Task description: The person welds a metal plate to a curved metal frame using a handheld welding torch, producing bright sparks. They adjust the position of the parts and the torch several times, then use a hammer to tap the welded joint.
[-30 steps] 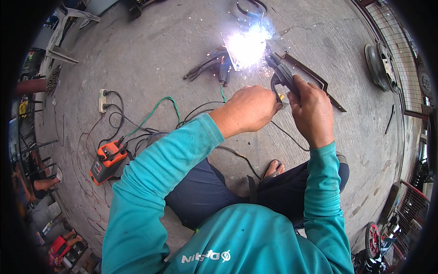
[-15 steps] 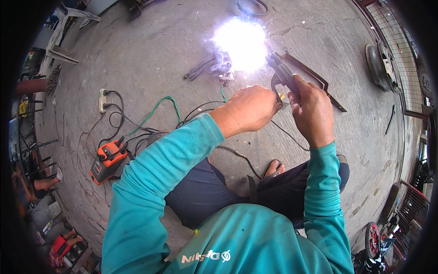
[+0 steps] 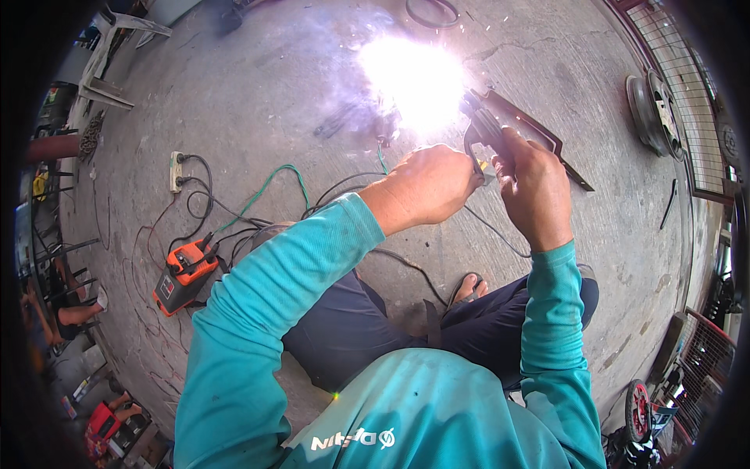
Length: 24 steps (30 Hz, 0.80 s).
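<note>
A blinding white welding arc (image 3: 418, 82) burns over the concrete floor ahead of me and hides the work beneath it. My right hand (image 3: 539, 187) is closed around a dark welding electrode holder (image 3: 488, 129), whose far end points into the glare. Beside it, my left hand (image 3: 433, 187) is closed, knuckles up, against a dark curved part with a bit of yellow; what its fingers grip is hidden. An angled dark metal bar (image 3: 531, 129) lies on the floor beyond my right hand.
An orange and black welding machine (image 3: 186, 275) sits at left with cables, near a power strip (image 3: 176, 172) and a green wire (image 3: 269, 187). Wheel rims (image 3: 656, 117) rest at far right by a mesh gate (image 3: 680, 86). A white plastic chair (image 3: 105, 66) stands far left.
The arc glare has spread a little and haze now veils the dark pieces to its left. Both hands keep nearly the same place and hold.
</note>
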### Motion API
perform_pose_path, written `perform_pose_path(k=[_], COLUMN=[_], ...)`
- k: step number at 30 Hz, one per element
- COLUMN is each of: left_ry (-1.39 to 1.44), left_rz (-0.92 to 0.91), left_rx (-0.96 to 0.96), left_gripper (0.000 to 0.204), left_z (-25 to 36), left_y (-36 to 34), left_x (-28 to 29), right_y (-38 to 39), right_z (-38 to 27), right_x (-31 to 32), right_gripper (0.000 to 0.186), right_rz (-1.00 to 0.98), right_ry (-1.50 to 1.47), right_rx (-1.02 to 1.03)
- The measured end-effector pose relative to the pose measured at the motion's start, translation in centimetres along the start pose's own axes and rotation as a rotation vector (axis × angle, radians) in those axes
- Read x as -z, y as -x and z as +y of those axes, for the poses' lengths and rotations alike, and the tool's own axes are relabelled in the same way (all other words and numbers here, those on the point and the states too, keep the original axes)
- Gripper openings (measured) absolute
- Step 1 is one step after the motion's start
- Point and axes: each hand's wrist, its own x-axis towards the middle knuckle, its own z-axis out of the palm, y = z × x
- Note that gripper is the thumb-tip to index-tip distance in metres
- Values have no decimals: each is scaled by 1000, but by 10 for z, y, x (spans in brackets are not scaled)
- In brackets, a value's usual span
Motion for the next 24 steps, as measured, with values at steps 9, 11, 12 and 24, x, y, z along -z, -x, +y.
perform_pose_path(k=[9, 11, 12, 24], left_ry=[-86, -84, -61, -86], left_rz=[174, 132, 79, 38], left_rx=[-124, -89, -43, -55], left_gripper=[30, 31, 31, 32], left_z=[-8, -7, -3, -5], left_y=[0, 0, 0, -4], left_x=[-10, -8, -3, -3], right_y=[-1, -1, 0, -2], right_z=[7, 9, 12, 8], right_x=[-5, -7, -9, -8], right_gripper=[64, 63, 62, 42], right_rz=[-14, -3, 7, 5], right_ry=[-16, -3, -9, -75], right_rx=[11, 11, 13, -30])
